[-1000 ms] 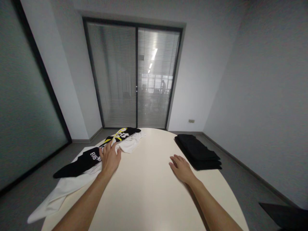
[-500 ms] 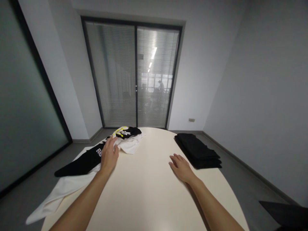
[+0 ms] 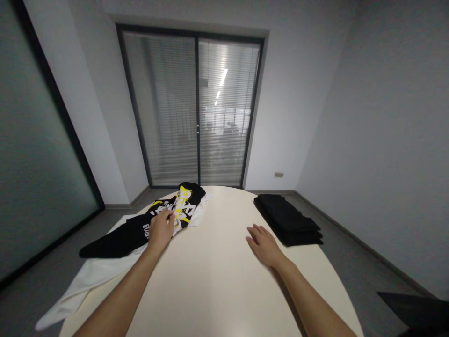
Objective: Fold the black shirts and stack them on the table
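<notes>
A black printed shirt (image 3: pixel 128 230) with white and yellow lettering lies crumpled along the left side of the table. My left hand (image 3: pixel 161 231) is closed on its near edge, the fingertips partly hidden by the cloth. Beneath it spreads a white garment (image 3: pixel 94 271), one sleeve-like end hanging past the table's left edge. On the right, my right hand (image 3: pixel 264 245) rests open on the tabletop, fingers loosely spread and holding nothing. Just beyond it sits a stack of folded black clothes (image 3: pixel 286 220), apart from the fingers.
The pale round table (image 3: pixel 210 281) curves away at both sides. Behind it stand glass doors with blinds (image 3: pixel 196 112) and white walls. A black object (image 3: pixel 417 309), only partly in view, is at the lower right, beyond the table edge.
My left hand has drawn part of the black printed shirt towards me, so more yellow and white print shows and more of the white garment is covered. My right hand has stayed put.
</notes>
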Motion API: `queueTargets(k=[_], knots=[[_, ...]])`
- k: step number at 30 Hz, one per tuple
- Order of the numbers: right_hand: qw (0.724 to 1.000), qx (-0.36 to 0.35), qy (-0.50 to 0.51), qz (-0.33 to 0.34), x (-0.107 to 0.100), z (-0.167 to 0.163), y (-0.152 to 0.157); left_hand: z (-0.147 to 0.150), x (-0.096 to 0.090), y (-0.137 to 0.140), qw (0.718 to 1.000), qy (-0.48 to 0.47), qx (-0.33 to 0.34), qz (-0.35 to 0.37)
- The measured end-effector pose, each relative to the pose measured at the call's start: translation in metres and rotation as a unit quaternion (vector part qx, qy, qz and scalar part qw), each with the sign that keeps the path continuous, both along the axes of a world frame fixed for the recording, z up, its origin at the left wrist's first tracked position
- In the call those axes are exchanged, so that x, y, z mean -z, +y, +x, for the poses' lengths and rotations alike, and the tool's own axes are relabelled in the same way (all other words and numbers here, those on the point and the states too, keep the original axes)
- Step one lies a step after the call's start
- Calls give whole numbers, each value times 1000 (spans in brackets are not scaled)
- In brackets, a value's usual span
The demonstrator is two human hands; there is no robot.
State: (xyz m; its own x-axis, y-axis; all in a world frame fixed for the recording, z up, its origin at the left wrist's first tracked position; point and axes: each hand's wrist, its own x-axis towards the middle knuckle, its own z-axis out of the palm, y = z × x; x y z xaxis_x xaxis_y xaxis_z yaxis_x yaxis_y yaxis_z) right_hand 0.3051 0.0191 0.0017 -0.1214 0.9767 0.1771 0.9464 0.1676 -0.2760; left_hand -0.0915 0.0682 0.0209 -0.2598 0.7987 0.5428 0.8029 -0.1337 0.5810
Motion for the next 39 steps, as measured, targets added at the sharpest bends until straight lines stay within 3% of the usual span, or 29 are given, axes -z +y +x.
queueTargets(k=[5, 9, 11, 13, 16, 19, 21, 28, 31, 34, 39], knots=[[1000, 3, 2, -2, -1, 0, -1, 8, -8, -1, 994, -78, 40, 60], [1000, 6, -2, -9, -2, 0, -1, 31, -18, -19, 973, -36, 182, 141], [1000, 7, -5, -11, -3, -1, -1, 42, -22, -30, 960, 50, 254, 108], [1000, 8, -6, -14, -3, -1, -1, 50, -24, -40, 949, 123, 288, 29], [1000, 7, -6, -16, -4, -1, -1, 56, -28, -46, 961, 126, 238, -63], [1000, 3, -5, -13, -5, -1, -2, 57, -28, -44, 984, 84, 136, -80], [1000, 3, 0, -10, -4, -1, -2, 56, -25, -41, 984, 109, 106, -87], [1000, 1, 4, -7, -2, 0, -2, 60, -4, -35, 955, 210, 182, -107], [1000, 1, 7, -7, -1, 1, -2, 64, 0, -34, 948, 240, 180, -109], [1000, -1, 4, -5, 0, 1, -1, 67, 0, -36, 939, 273, 191, -91], [1000, -1, 4, 0, 0, 1, -1, 74, -9, -46, 921, 270, 279, -33]])
